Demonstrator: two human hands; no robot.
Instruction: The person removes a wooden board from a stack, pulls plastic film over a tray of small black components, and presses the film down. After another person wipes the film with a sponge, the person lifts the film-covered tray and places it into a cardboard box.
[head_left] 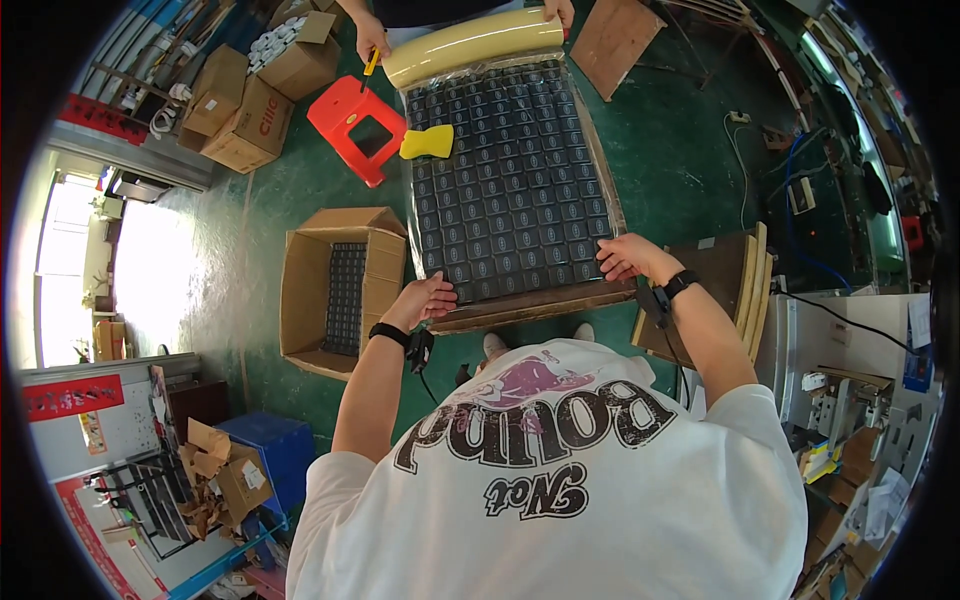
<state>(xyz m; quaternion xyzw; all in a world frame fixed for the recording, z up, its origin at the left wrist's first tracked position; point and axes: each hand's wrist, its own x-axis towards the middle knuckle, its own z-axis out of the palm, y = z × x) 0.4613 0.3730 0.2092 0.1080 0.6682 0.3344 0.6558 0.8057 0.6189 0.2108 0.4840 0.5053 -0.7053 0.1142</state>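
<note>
A board or tray of black square pieces in rows point(510, 190), each with a pale oval mark, lies before me under clear shiny film point(418, 235). At its near left corner my left hand point(432, 297) is closed, fingers pinching the film's edge. My right hand point(632, 257) is closed on the film at the near right corner. Across the far end lies a wide roll of yellowish film point(475, 50), with another person's hands at both its ends. That person's hand on the left also holds a yellow-handled cutter point(371, 65). A yellow scraper point(428, 142) rests on the film's left side.
Left of the board stand a red plastic stool point(358, 128) and an open cardboard box point(300, 290) containing similar black pieces. Wooden panels point(745, 290) lean at the right. More cardboard boxes point(262, 125) are stacked at the far left. A brown board point(617, 40) is at the far right.
</note>
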